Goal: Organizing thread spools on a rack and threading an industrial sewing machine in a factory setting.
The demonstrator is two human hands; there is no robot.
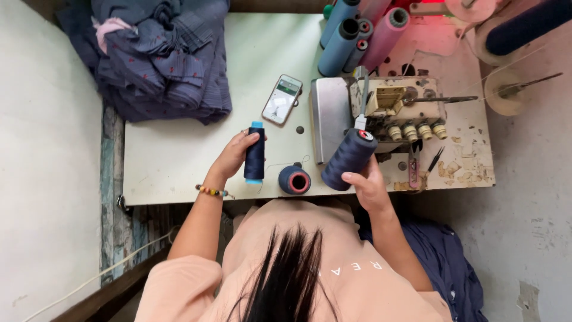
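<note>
Left hand (235, 156) has its fingers wrapped round a slim navy spool (254, 153) standing on the desk (173, 155). Right hand (369, 186) grips a fat navy cone (348, 159) near the sewing machine (381, 113).

A grey overlock sewing machine (381, 110) stands on a pale worktable (179, 155). Just left of the machine lies a smartphone (282, 99), screen up. Well left of the machine, at the table's far corner, sits a heap of dark blue cloth (161, 59) with a pink scrap in it. Behind the machine rise upright thread cones (357, 36), blue and pink. In front of the machine, near its right end, lie thread snips (413, 170). More dark cloth (453, 262) hangs below the machine's side of the table.
</note>
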